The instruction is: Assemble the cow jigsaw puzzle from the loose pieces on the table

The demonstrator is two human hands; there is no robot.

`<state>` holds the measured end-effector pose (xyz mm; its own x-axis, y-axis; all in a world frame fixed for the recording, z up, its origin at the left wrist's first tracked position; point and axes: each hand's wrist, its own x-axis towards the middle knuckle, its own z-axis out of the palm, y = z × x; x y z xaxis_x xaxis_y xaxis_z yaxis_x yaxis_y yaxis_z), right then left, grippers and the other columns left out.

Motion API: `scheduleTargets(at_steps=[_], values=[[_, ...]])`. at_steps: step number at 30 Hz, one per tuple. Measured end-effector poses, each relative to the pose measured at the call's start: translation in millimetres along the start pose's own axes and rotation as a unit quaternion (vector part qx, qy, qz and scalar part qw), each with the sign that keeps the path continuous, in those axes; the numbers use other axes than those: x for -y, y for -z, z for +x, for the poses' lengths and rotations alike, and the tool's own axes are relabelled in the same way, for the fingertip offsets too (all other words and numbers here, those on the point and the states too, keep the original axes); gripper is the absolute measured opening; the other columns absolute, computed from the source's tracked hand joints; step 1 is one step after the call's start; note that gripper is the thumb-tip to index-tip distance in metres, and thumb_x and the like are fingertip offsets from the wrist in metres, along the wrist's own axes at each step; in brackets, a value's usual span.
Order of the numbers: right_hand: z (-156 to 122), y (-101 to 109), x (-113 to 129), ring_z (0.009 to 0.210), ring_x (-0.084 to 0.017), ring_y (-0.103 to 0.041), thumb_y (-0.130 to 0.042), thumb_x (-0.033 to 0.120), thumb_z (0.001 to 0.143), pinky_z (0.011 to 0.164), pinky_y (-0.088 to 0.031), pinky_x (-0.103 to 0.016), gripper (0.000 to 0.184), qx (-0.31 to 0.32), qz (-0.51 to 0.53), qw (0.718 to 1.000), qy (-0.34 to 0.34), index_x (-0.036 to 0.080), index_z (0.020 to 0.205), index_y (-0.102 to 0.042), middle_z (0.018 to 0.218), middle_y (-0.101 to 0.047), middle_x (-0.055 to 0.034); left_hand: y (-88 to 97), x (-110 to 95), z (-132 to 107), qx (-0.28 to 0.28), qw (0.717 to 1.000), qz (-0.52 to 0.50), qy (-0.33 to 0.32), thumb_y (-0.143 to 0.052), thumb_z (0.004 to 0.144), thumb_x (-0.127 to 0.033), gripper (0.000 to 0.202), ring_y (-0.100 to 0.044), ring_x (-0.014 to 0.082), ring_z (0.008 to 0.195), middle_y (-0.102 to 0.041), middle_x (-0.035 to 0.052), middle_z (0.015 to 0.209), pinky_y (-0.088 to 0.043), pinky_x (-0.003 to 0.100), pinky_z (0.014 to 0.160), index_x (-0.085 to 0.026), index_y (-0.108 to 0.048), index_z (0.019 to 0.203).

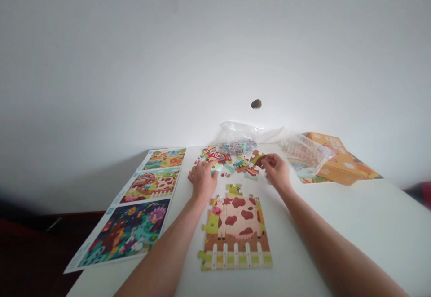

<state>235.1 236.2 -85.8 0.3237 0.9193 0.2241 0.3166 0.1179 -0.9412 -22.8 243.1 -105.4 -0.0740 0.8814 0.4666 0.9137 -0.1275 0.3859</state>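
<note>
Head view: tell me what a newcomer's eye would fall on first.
The partly built cow puzzle, front and centre on the white table, stands out first. Just beyond it, the left hand is at the loose pieces and the right hand pinches a brown-and-green piece. A dark hole breaks the pale wall behind.

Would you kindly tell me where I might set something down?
Bare: table between the right forearm and box, and between that forearm and the cow puzzle. Crowded: the far middle, with loose pieces, bags, left hand and right hand.
</note>
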Motion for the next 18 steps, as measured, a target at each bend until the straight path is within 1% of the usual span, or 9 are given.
scheduleTargets(at_steps=[2,3,5,7,9,11,13,15,18], values=[[-4,-3,3,0.068,-0.021,-0.069,-0.067,0.036,0.074,0.059,-0.053,-0.031,0.029,0.027,0.106,0.993,-0.043,0.021,0.094,-0.053,0.077,-0.074,-0.0045,1.2,0,0,-0.011,1.0,-0.005,0.001,-0.068,0.081,-0.02,0.038,-0.053,0.0333,0.109,-0.062,0.0099,0.115,-0.042,0.051,0.094,-0.031,-0.069,0.118],[-6,-5,6,0.069,-0.022,-0.07,-0.07,0.036,0.073,0.061,-0.055,-0.032,0.033,0.047,0.154,0.985,-0.06,0.021,0.094,-0.05,0.079,-0.075,-0.0045,2.1,-1,0,-0.013,1.0,-0.021,-0.019,-0.068,0.082,-0.021,0.037,-0.052,0.0327,0.11,-0.063,0.0095,0.117,-0.041,0.05,0.096,-0.03,-0.068,0.118],[-12,-9,11,0.076,-0.022,-0.072,-0.075,0.036,0.072,0.068,-0.058,-0.034,0.038,0.099,0.232,0.964,-0.079,0.022,0.092,-0.046,0.086,-0.076,-0.0065,4.2,-6,-1,-0.001,0.993,-0.078,-0.084,-0.067,0.085,-0.025,0.039,-0.053,0.0297,0.112,-0.066,0.0074,0.118,-0.04,0.048,0.1,-0.029,-0.065,0.123],[-20,-13,17,0.083,-0.022,-0.073,-0.077,0.038,0.073,0.074,-0.058,-0.035,0.04,0.155,0.268,0.947,-0.082,0.022,0.089,-0.043,0.094,-0.077,-0.0089,5.7,-13,-3,0.026,0.98,-0.138,-0.144,-0.066,0.088,-0.028,0.04,-0.054,0.0268,0.113,-0.07,0.0051,0.113,-0.039,0.046,0.104,-0.029,-0.062,0.128],[-27,-17,22,0.084,-0.02,-0.072,-0.078,0.04,0.074,0.077,-0.057,-0.034,0.041,0.194,0.275,0.938,-0.083,0.023,0.087,-0.043,0.095,-0.077,-0.0092,6.2,-19,-5,0.052,0.97,-0.171,-0.168,-0.065,0.089,-0.03,0.036,-0.056,0.0264,0.113,-0.073,0.0048,0.106,-0.039,0.048,0.105,-0.029,-0.063,0.125],[-31,-21,24,0.082,-0.02,-0.072,-0.079,0.042,0.073,0.077,-0.057,-0.034,0.042,0.22,0.267,0.934,-0.087,0.022,0.087,-0.045,0.092,-0.077,-0.0084,5.4,-22,-6,0.068,0.964,-0.197,-0.167,-0.063,0.09,-0.031,0.025,-0.059,0.0264,0.111,-0.072,0.006,0.101,-0.043,0.047,0.102,-0.026,-0.067,0.115],[-34,-24,23,0.08,-0.021,-0.072,-0.081,0.044,0.07,0.076,-0.057,-0.035,0.045,0.234,0.254,0.934,-0.092,0.022,0.087,-0.046,0.087,-0.077,-0.0067,3.7,-24,-7,0.071,0.957,-0.234,-0.154,-0.062,0.09,-0.032,0.017,-0.062,0.0244,0.103,-0.07,0.007,0.098,-0.049,0.042,0.094,-0.023,-0.07,0.103],[-34,-27,18,0.078,-0.021,-0.072,-0.082,0.045,0.069,0.075,-0.057,-0.035,0.045,0.242,0.238,0.936,-0.093,0.022,0.087,-0.048,0.082,-0.076,-0.0048,1.6,-23,-6,0.068,0.951,-0.27,-0.137,-0.061,0.09,-0.033,0.016,-0.064,0.0214,0.095,-0.068,0.0067,0.095,-0.053,0.036,0.086,-0.021,-0.07,0.095],[-31,-28,9,0.076,-0.02,-0.071,-0.077,0.042,0.073,0.073,-0.055,-0.033,0.038,0.245,0.191,0.949,-0.061,0.022,0.092,-0.052,0.081,-0.076,-0.0033,-2.2,-18,-5,0.055,0.944,-0.304,-0.114,-0.06,0.09,-0.032,0.015,-0.065,0.0191,0.091,-0.067,0.0061,0.094,-0.055,0.033,0.084,-0.019,-0.069,0.092]])
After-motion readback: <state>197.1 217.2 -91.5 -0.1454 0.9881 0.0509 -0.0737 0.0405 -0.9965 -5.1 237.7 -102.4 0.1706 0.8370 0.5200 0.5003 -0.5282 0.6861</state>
